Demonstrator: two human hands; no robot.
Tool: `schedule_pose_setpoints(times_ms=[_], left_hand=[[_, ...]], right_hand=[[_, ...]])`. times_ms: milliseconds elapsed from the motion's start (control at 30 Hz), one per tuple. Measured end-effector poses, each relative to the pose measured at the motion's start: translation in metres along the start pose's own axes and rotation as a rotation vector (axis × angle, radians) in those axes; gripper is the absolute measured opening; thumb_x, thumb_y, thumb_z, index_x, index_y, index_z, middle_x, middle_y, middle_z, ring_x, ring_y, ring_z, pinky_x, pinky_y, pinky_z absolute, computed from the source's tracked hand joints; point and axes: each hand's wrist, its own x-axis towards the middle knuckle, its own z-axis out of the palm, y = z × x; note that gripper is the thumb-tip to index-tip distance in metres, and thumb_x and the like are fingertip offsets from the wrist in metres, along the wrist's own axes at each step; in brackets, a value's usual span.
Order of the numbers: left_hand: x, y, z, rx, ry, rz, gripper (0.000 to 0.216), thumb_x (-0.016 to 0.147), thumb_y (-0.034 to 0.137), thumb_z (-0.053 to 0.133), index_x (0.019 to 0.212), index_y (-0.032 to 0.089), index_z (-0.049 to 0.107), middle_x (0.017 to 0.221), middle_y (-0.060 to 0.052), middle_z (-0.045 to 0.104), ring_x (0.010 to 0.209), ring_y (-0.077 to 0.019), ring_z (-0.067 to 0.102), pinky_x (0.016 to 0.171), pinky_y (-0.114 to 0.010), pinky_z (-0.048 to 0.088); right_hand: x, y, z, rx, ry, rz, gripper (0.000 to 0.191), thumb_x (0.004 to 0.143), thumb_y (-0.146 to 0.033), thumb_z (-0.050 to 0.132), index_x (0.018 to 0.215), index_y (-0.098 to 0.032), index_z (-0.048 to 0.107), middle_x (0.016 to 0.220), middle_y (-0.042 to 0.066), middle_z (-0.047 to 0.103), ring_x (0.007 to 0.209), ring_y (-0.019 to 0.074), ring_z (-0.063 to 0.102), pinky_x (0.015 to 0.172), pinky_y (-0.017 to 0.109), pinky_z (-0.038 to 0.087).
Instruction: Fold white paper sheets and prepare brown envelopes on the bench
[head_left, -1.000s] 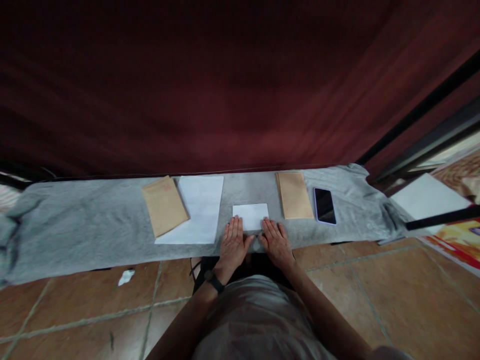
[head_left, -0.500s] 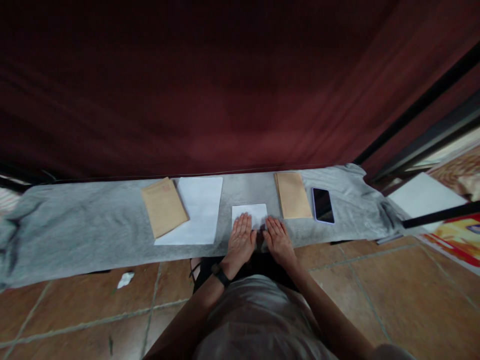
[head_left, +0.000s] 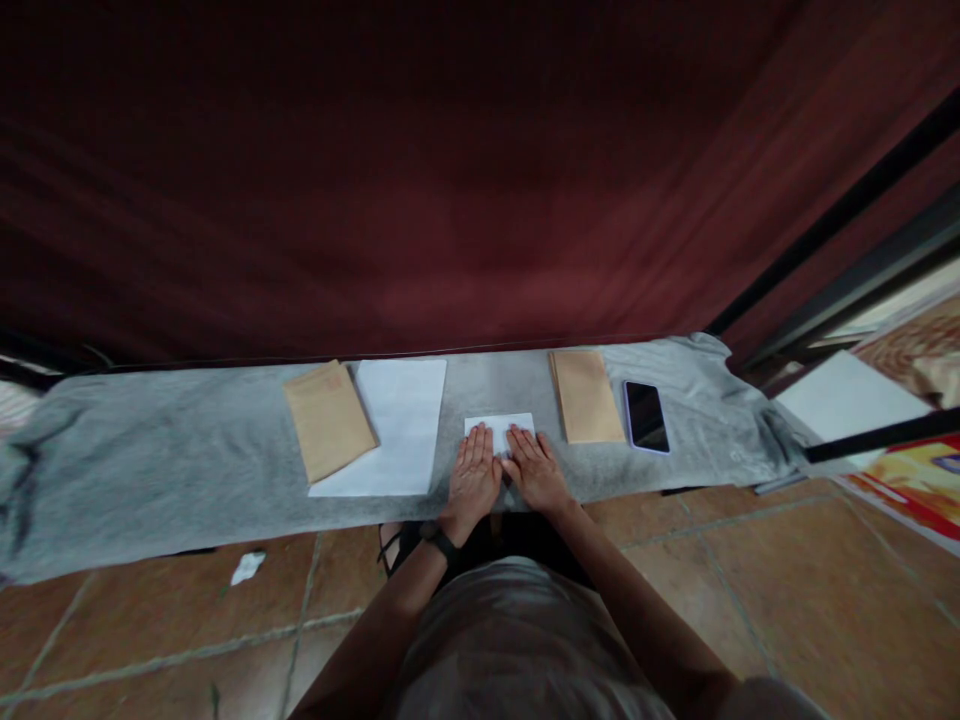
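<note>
A small white piece of paper (head_left: 499, 423), seemingly folded, lies on the grey cloth in front of me. My left hand (head_left: 475, 482) rests flat on its left part, fingers stretched out and pointing away from me. On its right part lies my right hand (head_left: 536, 472), also flat, with the fingers extended. The two thumbs come close together at the paper's near edge. Both hands hide the near part of the paper.
A brown envelope (head_left: 328, 420) overlaps white sheets (head_left: 409, 420) to the left. Brown envelopes (head_left: 589, 398) and a phone (head_left: 646, 416) lie to the right. The grey cloth (head_left: 172, 450) covers a narrow bench against a dark red wall (head_left: 450, 250).
My right hand has slid left, from the paper's right edge onto the paper, nearer my left hand. My left hand has shifted slightly left and stays on the paper.
</note>
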Motion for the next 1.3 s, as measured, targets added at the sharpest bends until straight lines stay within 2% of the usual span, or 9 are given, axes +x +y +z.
schedule_pose_setpoints(times_ms=[300, 467, 633, 733, 933, 1100, 1300], left_hand=[[-0.01, -0.023, -0.004, 0.0, 0.09, -0.093, 0.057, 0.102, 0.027, 0.034, 0.153, 0.002, 0.035, 0.16, -0.021, 0.036, 0.152, -0.0291, 0.029, 0.123, -0.05, 0.031], [-0.007, -0.013, -0.006, 0.001, 0.147, -0.134, 0.058, 0.102, 0.027, 0.032, 0.154, 0.002, 0.032, 0.159, -0.022, 0.036, 0.152, -0.0299, 0.027, 0.123, -0.053, 0.03], [0.01, 0.021, 0.0, -0.088, 0.031, 0.073, 0.056, 0.103, 0.026, 0.029, 0.155, 0.005, 0.033, 0.16, -0.017, 0.038, 0.153, -0.0242, 0.027, 0.125, -0.047, 0.029], [0.02, 0.033, 0.003, -0.112, -0.042, 0.136, 0.055, 0.103, 0.026, 0.026, 0.153, 0.005, 0.036, 0.161, -0.015, 0.038, 0.153, -0.0225, 0.026, 0.126, -0.046, 0.028], [0.023, 0.019, 0.004, -0.071, -0.054, 0.083, 0.057, 0.104, 0.03, 0.029, 0.153, 0.003, 0.036, 0.162, -0.017, 0.034, 0.154, -0.0243, 0.023, 0.126, -0.046, 0.026], [0.021, 0.01, 0.004, -0.031, -0.069, 0.074, 0.056, 0.102, 0.024, 0.027, 0.154, 0.004, 0.033, 0.163, -0.017, 0.033, 0.154, -0.0247, 0.022, 0.126, -0.046, 0.027], [0.022, 0.007, 0.008, -0.029, -0.044, 0.075, 0.057, 0.101, 0.02, 0.025, 0.156, 0.006, 0.032, 0.162, -0.016, 0.033, 0.154, -0.0245, 0.021, 0.124, -0.048, 0.028]], right_hand=[[-0.014, 0.016, 0.001, -0.104, 0.065, 0.092, 0.056, 0.107, -0.038, 0.036, 0.155, -0.011, 0.038, 0.157, 0.014, 0.044, 0.146, 0.0261, 0.041, 0.122, 0.045, 0.025], [-0.015, 0.015, 0.002, -0.111, 0.08, 0.101, 0.055, 0.107, -0.038, 0.035, 0.154, -0.01, 0.04, 0.157, 0.013, 0.043, 0.144, 0.0261, 0.043, 0.122, 0.044, 0.025], [-0.014, 0.014, 0.0, -0.11, 0.062, 0.102, 0.052, 0.106, -0.031, 0.034, 0.154, -0.012, 0.041, 0.159, 0.011, 0.042, 0.145, 0.0245, 0.041, 0.123, 0.044, 0.024], [-0.014, 0.014, -0.002, -0.109, 0.044, 0.098, 0.051, 0.105, -0.024, 0.032, 0.154, -0.012, 0.041, 0.159, 0.009, 0.04, 0.146, 0.0234, 0.04, 0.123, 0.044, 0.023], [-0.009, 0.014, -0.006, -0.046, 0.027, 0.134, 0.05, 0.107, -0.029, 0.031, 0.15, -0.01, 0.047, 0.155, 0.012, 0.046, 0.145, 0.0242, 0.042, 0.123, 0.045, 0.026], [0.013, 0.007, -0.012, 0.03, 0.01, 0.048, 0.052, 0.108, -0.032, 0.026, 0.15, -0.01, 0.046, 0.155, 0.012, 0.047, 0.147, 0.0228, 0.04, 0.123, 0.045, 0.026], [0.024, 0.001, -0.003, -0.002, 0.013, 0.014, 0.05, 0.107, -0.032, 0.03, 0.151, -0.013, 0.045, 0.155, 0.011, 0.047, 0.146, 0.0235, 0.041, 0.122, 0.048, 0.027]])
